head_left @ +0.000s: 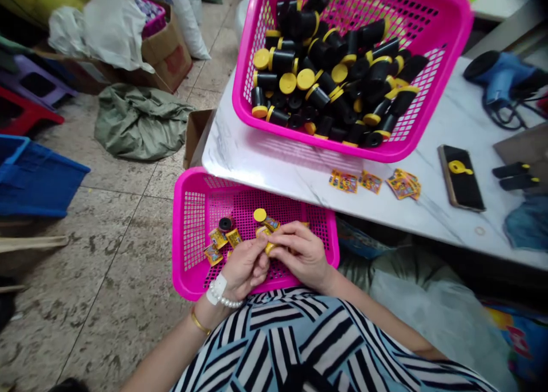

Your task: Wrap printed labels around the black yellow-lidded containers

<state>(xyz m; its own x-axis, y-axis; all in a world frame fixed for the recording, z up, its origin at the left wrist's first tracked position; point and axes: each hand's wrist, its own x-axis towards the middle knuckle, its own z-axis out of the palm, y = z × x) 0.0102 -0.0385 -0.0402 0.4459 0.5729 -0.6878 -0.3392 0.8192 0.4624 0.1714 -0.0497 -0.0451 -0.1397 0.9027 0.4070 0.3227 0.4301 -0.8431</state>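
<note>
My left hand [246, 265] and my right hand [303, 254] meet above the lower pink basket [182, 255], both closed with fingertips pinching a small yellow-labelled tube [269, 247]. My fingers cover much of it. Inside this basket lie several small tubes with orange-yellow printed labels, among them a labelled tube [233, 238] and a dark round-ended tube [225, 224]. A yellow-capped tube [260, 214] rests just beyond my fingers. Printed orange stickers [343, 181] are spread along the table's near edge, with another small stack [403, 184] to their right.
On the white marbled table [265, 152] stands a larger pink basket [325, 144], heaped with black yellow-capped tubes [319, 97]. A phone [461, 189], two black tubes [516, 178] and a blue heat gun or dryer [500, 81] lie rightward. A blue crate [43, 178] stands left on the floor.
</note>
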